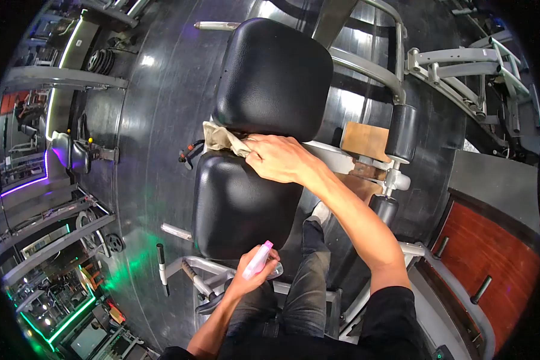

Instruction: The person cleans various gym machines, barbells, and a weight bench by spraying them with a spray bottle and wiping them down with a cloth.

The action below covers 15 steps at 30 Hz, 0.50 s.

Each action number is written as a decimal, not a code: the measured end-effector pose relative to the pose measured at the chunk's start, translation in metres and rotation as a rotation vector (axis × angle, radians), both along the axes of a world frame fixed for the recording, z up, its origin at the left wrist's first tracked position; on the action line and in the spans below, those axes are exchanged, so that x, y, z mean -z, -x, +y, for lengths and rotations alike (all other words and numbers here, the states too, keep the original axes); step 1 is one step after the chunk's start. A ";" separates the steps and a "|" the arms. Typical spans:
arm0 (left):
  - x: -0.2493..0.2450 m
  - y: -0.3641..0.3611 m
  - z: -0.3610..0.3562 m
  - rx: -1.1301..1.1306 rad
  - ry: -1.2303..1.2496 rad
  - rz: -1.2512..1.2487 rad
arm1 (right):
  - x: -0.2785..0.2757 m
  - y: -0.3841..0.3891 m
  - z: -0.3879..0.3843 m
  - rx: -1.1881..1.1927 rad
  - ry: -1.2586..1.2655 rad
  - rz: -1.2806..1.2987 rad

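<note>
Two black padded cushions of a gym machine lie below me, a far pad (273, 78) and a near pad (246, 207). My right hand (279, 157) reaches across the gap between them, its fingers closed on a beige cloth (222, 139) that is bunched in the gap. Close to the near pad's lower edge, my left hand (253, 270) is wrapped round a spray bottle (259, 261) with a pink top and a clear body. Part of the bottle is hidden by the fingers.
Grey tubular frames (372, 69) and black foam rollers (402, 133) stand to the right, beside a wooden plate (366, 141). An orange-marked lever (191, 151) sticks out left of the pads. A red-brown panel (489, 270) is at lower right. Mirrors and machines line the left.
</note>
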State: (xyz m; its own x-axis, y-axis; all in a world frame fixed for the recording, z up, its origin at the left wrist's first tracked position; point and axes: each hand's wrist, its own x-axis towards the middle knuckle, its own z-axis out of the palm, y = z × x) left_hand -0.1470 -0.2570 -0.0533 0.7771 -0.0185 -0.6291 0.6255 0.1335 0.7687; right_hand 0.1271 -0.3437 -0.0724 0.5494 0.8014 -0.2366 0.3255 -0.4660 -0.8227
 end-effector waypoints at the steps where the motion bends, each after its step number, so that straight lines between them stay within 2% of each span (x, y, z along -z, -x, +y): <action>1: 0.001 0.000 0.000 0.000 -0.007 0.001 | 0.002 0.002 0.000 0.000 -0.007 0.001; 3: 0.005 0.002 0.003 -0.013 -0.053 -0.123 | 0.006 0.005 0.003 0.076 -0.038 -0.018; 7: -0.001 -0.001 0.004 -0.083 -0.018 -0.037 | -0.006 0.009 0.005 0.145 0.075 -0.058; 9: 0.000 0.000 0.004 -0.089 0.005 -0.056 | -0.011 0.006 -0.006 0.120 0.335 -0.030; 10: 0.001 0.001 0.003 -0.095 0.012 -0.052 | -0.001 0.004 -0.014 0.147 0.392 0.033; 11: 0.003 0.001 0.002 -0.070 -0.012 -0.067 | 0.016 0.002 -0.024 0.075 0.434 0.003; 13: 0.005 0.001 0.000 -0.043 -0.023 -0.081 | 0.036 0.004 -0.044 0.160 0.263 0.104; 15: 0.006 0.001 0.000 -0.024 -0.056 -0.080 | 0.051 0.002 -0.065 0.183 0.206 0.194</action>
State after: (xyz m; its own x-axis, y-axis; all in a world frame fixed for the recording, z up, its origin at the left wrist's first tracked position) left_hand -0.1484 -0.2570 -0.0590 0.8248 0.0349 -0.5644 0.5588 0.1030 0.8229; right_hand 0.1251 -0.4085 -0.1232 0.6089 0.6177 -0.4976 0.0673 -0.6653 -0.7435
